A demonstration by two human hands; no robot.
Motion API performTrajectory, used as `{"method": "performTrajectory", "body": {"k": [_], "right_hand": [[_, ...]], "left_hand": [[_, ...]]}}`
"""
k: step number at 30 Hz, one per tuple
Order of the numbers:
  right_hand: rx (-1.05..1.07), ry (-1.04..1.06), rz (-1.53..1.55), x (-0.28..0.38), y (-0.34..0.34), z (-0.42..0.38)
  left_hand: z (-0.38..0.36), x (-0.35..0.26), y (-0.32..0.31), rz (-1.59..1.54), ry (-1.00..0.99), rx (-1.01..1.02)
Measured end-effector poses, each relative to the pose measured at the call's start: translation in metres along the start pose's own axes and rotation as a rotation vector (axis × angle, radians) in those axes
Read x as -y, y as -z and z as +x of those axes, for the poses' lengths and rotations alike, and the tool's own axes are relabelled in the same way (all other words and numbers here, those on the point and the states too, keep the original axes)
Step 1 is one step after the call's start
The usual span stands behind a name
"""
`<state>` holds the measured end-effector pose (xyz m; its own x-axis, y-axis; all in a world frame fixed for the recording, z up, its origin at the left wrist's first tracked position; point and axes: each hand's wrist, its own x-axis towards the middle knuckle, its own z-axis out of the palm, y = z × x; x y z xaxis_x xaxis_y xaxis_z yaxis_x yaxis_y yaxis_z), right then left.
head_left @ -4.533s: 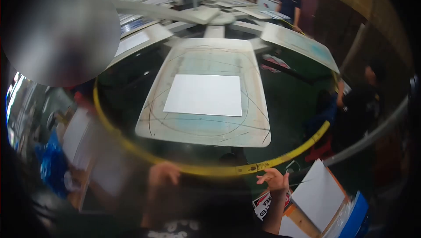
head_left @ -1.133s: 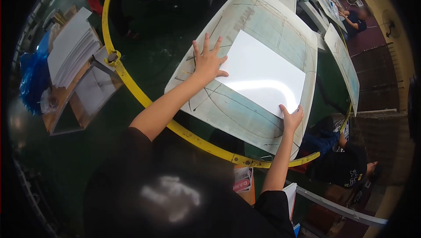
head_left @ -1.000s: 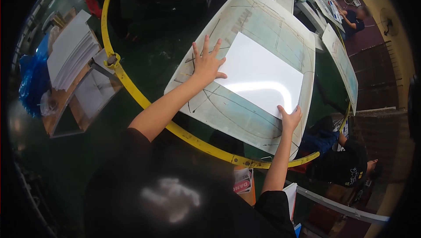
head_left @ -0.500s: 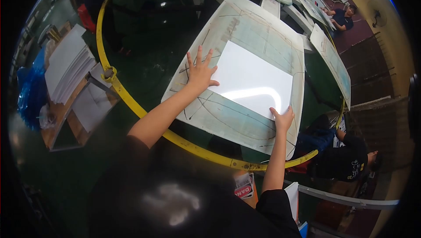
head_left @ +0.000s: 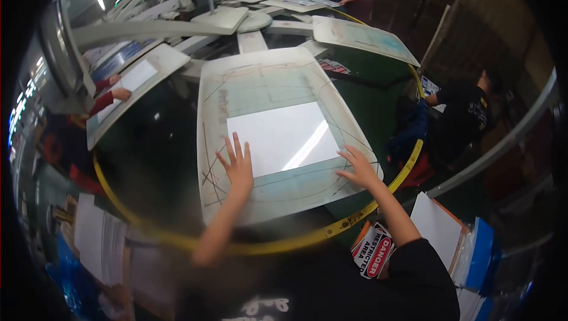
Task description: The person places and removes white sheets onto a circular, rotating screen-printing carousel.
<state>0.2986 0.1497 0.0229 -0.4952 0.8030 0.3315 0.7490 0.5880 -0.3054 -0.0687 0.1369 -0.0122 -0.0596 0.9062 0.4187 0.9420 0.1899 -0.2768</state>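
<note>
A glossy white sheet lies flat on a pale, stained platen marked with dark crossing lines. My left hand has its fingers spread over the sheet's lower left corner. At the sheet's right edge is my right hand, fingers apart, with the fingertips by the lower right corner. Neither hand grips anything. A bright streak of reflected light crosses the sheet.
A yellow rail curves around the platens. Another platen stands at the back right. At the left, a co-worker's hands rest on a sheet. Stacked white sheets and a danger sign are near me.
The view has turned and levelled, so the platen appears more upright. My right hand has opened off the sheet's lower right corner, and my left hand is now over the lower left corner.
</note>
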Motion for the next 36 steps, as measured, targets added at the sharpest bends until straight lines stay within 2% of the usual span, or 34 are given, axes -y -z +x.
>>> {"method": "performTrajectory", "body": {"k": [2, 3, 4, 6, 8, 9, 12, 15, 18, 19, 21, 24, 27, 33, 35, 36], "right_hand": [[0.012, -0.093, -0.106, -0.012, 0.029, -0.070], [-0.019, -0.116, -0.131, -0.018, 0.042, -0.114], [0.048, -0.218, -0.126, -0.012, 0.064, -0.154], [0.227, -0.403, -0.242, -0.018, 0.086, -0.237], [0.553, -0.777, -0.359, 0.009, 0.111, -0.281], [0.681, -0.957, -0.374, 0.008, 0.111, -0.303], [0.687, -1.154, 0.006, -0.030, 0.088, -0.364], [0.709, -1.153, -0.085, -0.007, 0.100, -0.340], [0.377, -0.881, -0.335, 0.004, 0.090, -0.342], [0.399, -0.847, -0.330, 0.000, 0.086, -0.346], [0.439, -0.781, -0.319, -0.014, 0.074, -0.357], [0.482, -0.810, -0.301, -0.038, 0.062, -0.372], [0.521, -0.834, -0.265, -0.033, 0.072, -0.363], [0.407, -0.777, -0.172, -0.017, 0.104, -0.360], [0.448, -0.941, -0.143, -0.006, 0.112, -0.350], [0.273, -0.730, -0.317, -0.012, 0.098, -0.369]], "left_hand": [[-0.030, 0.004, 0.068, -0.505, -0.064, 0.064], [-0.049, 0.002, 0.086, -0.635, 0.002, 0.017], [-0.072, 0.001, 0.101, -0.765, 0.066, -0.026], [-0.120, 0.002, 0.122, -0.913, 0.075, -0.099], [-0.164, -0.004, 0.135, -0.896, 0.162, 0.070], [-0.180, -0.005, 0.136, -0.943, 0.138, 0.084], [-0.202, -0.015, 0.147, -1.045, 0.062, 0.100], [-0.200, -0.019, 0.178, -1.057, -0.034, 0.091], [-0.197, -0.018, 0.183, -1.079, -0.130, 0.106], [-0.191, -0.019, 0.193, -1.102, -0.134, 0.057], [-0.190, -0.016, 0.189, -1.175, -0.247, 0.133], [-0.187, -0.016, 0.195, -1.203, -0.380, 0.147], [-0.196, -0.017, 0.190, -1.195, -0.465, 0.202], [-0.204, -0.035, 0.195, -1.248, -0.549, 0.266], [-0.198, -0.044, 0.201, -1.201, -0.616, 0.354], [-0.196, -0.051, 0.203, -1.186, -0.675, 0.408]]}}
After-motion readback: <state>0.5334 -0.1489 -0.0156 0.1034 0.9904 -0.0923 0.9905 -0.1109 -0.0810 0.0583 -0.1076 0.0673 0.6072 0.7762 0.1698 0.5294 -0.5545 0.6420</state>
